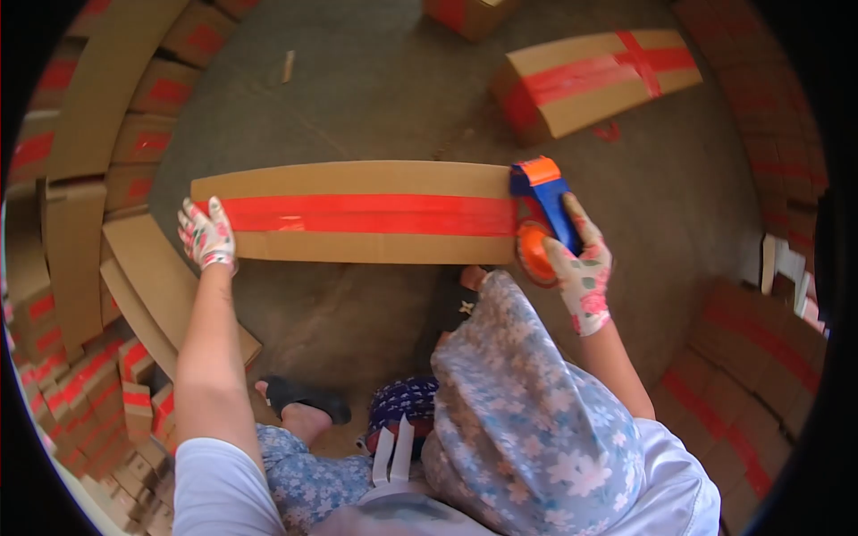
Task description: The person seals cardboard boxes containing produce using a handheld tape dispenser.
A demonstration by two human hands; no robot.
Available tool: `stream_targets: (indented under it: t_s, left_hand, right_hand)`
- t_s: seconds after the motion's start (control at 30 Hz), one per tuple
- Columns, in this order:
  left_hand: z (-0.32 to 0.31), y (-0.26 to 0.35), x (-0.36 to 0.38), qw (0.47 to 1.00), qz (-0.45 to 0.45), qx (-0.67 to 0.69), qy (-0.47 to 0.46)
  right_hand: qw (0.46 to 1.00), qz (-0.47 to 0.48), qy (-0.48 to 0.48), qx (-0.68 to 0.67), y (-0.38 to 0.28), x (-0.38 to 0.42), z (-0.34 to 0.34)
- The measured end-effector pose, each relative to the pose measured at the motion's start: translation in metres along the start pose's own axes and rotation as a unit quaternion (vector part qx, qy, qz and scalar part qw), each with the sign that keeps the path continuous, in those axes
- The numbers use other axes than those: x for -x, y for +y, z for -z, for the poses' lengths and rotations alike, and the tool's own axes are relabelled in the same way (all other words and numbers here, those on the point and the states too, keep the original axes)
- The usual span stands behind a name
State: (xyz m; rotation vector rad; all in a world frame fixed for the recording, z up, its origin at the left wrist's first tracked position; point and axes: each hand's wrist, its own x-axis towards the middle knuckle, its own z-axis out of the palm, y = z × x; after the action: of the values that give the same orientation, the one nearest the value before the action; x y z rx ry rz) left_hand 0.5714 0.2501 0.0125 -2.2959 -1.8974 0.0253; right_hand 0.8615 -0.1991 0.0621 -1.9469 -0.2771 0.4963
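Note:
A long cardboard box (357,248) lies crosswise in front of me, with a strip of red tape (384,214) along the middle of its upper side. My left hand (207,234), in a floral-print glove, grips the box's left end, thumb on the near corner and fingers over the end. At the opposite end my right hand (585,272), gloved alike, is closed round a blue and orange tape dispenser (556,204). The dispenser rests against the box's right end, where its orange roll (534,250) hangs beside the edge. What supports the box from below is mostly hidden.
Another taped box (608,80) lies on the concrete floor at upper right, and part of one (469,13) shows at the top. Stacked cartons (80,384) line the left, with flat cardboard (156,268) leaning there. More cartons (742,375) stand at right.

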Motion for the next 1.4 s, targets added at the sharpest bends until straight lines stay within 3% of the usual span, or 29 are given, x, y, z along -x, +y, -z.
stream_targets:
  t_s: [0.07,0.13,0.2,0.27,0.33,0.37,0.4,0.43,0.47,0.5,0.57,0.67,0.77,0.9,0.93,1.0,1.07,1.13,1.17,1.2,1.23,1.27,1.3,1.33,1.4]
  left_hand:
    - [-0.005,-0.053,-0.017,0.968,0.006,0.222,-0.120]
    - [-0.006,-0.074,0.015,0.967,0.030,0.214,-0.138]
    - [-0.006,-0.093,0.057,0.956,0.111,0.227,-0.147]
    - [0.032,-0.089,0.118,0.960,0.144,0.126,-0.203]
    - [0.081,-0.075,0.137,0.916,0.095,-0.025,-0.389]
    - [0.114,-0.052,0.136,0.910,0.016,-0.084,-0.405]
    - [0.129,-0.029,0.125,0.904,-0.001,-0.107,-0.413]
    - [0.127,-0.022,0.124,0.961,-0.088,-0.079,-0.251]
    - [0.124,-0.007,0.116,0.970,-0.170,-0.004,-0.175]
    - [0.125,0.018,0.108,0.960,-0.231,0.001,-0.160]
    - [0.107,0.056,0.110,0.934,-0.159,0.012,-0.320]
    - [0.127,0.073,0.132,0.943,-0.137,-0.001,-0.304]
    - [0.140,0.071,0.180,0.954,-0.226,-0.035,-0.193]
    - [0.135,0.055,0.220,0.904,-0.323,0.069,-0.272]
    - [0.135,0.056,0.222,0.910,-0.326,0.042,-0.254]
    - [0.137,0.054,0.209,0.907,-0.325,0.095,-0.252]
    - [0.120,0.054,0.199,0.892,-0.331,0.171,-0.257]
    - [0.108,0.063,0.177,0.874,-0.333,0.240,-0.259]
    - [0.102,0.078,0.160,0.748,-0.182,0.418,-0.483]
    - [0.099,0.093,0.151,0.531,-0.009,0.547,-0.648]
    - [0.118,0.111,0.147,0.512,0.010,0.559,-0.652]
    - [0.140,0.128,0.141,0.491,0.029,0.572,-0.657]
    - [0.144,0.136,0.141,0.510,-0.016,0.570,-0.644]
    - [0.145,0.143,0.136,0.429,-0.084,0.623,-0.648]
    - [0.125,0.147,0.144,0.383,-0.061,0.729,-0.564]
  right_hand:
    - [0.991,0.052,-0.020,0.118,-0.010,-0.022,0.001]
    - [0.968,0.127,-0.016,0.217,-0.033,-0.049,-0.011]
    - [0.956,0.179,0.030,0.230,-0.051,-0.089,-0.035]
    - [0.924,0.238,0.048,0.295,-0.065,-0.129,-0.054]
    - [0.908,0.295,0.057,0.291,-0.088,-0.139,-0.057]
    - [0.923,0.308,0.076,0.216,-0.101,-0.136,-0.057]
    - [0.933,0.318,0.092,0.141,-0.110,-0.133,-0.058]
    - [0.922,0.346,0.087,0.151,-0.116,-0.121,-0.054]
    - [0.919,0.356,0.081,0.150,-0.114,-0.108,-0.048]
    - [0.913,0.380,0.065,0.134,-0.106,-0.095,-0.044]
    - [0.905,0.404,0.033,0.126,-0.092,-0.065,-0.029]
    - [0.923,0.357,0.006,0.143,-0.075,-0.023,0.002]
    - [0.948,0.298,-0.019,0.115,-0.059,0.013,0.012]
    - [0.953,0.270,-0.049,0.132,-0.071,0.048,-0.005]
    - [0.954,0.261,-0.060,0.138,-0.072,0.050,-0.007]
    - [0.945,0.293,-0.059,0.135,-0.072,0.049,-0.014]
    - [0.879,0.424,-0.056,0.211,-0.073,0.047,-0.020]
    - [0.908,0.373,-0.075,0.174,-0.077,0.047,-0.027]
    - [0.901,0.390,-0.071,0.176,-0.080,0.047,-0.033]
    - [0.894,0.406,-0.066,0.179,-0.081,0.045,-0.038]
    - [0.852,0.463,-0.079,0.229,-0.076,0.039,-0.037]
    - [0.880,0.422,-0.090,0.197,-0.083,0.040,-0.041]
    - [0.881,0.420,-0.093,0.199,-0.086,0.038,-0.043]
    - [0.881,0.417,-0.097,0.201,-0.088,0.036,-0.045]
    - [0.880,0.416,-0.099,0.207,-0.095,0.033,-0.054]
